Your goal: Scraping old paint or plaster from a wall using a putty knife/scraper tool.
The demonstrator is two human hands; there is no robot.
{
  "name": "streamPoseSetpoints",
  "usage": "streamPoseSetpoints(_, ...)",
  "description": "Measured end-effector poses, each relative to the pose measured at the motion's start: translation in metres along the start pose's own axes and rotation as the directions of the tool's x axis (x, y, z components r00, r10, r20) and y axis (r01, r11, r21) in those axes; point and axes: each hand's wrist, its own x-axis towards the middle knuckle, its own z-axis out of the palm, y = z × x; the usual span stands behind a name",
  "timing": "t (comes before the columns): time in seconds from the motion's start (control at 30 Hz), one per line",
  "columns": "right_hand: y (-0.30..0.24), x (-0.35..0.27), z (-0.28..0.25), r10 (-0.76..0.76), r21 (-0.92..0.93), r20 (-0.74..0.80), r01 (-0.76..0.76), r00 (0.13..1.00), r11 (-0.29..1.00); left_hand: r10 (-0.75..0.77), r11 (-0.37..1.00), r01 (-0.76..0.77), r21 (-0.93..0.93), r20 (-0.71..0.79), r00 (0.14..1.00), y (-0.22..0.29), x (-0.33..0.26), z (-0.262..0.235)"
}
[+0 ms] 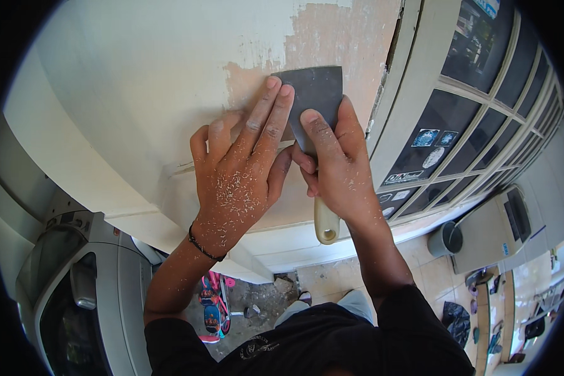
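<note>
My right hand [338,160] grips a putty knife by its pale handle [326,220], the thumb lying along the wide grey blade [319,91]. The blade's far edge lies against a white wall [138,81], where a bare pinkish-beige patch [338,34] shows with ragged paint edges. Beside it, my left hand [238,156] has its fingers spread, with two fingertips touching the blade's left corner. White paint flakes cover the back of my left hand, and fewer lie on my right. A dark bracelet [203,244] circles my left wrist.
A paned window frame [476,100] with stickers is right of the wall. A grey car [97,269] stands at lower left, near a pink and blue child's bike [213,307]. At right are a grey bucket [445,239], a large pale appliance [495,229] and a black bag [456,323].
</note>
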Motion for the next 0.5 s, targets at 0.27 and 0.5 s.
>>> streamPoseSetpoints(0.27, 0.014, 0.009, 0.003, -0.078, 0.068, -0.009, 0.079, 0.997, 0.995, 0.001, 0.996, 0.007, -0.087, 0.094, 0.996, -0.007, -0.003, -0.009)
streamPoseSetpoints(0.5, 0.001, 0.008, -0.007, -0.097, 0.068, -0.004, 0.097, 0.995, 0.993, 0.054, 0.998, -0.058, 0.019, 0.167, 0.984, -0.007, 0.006, -0.019)
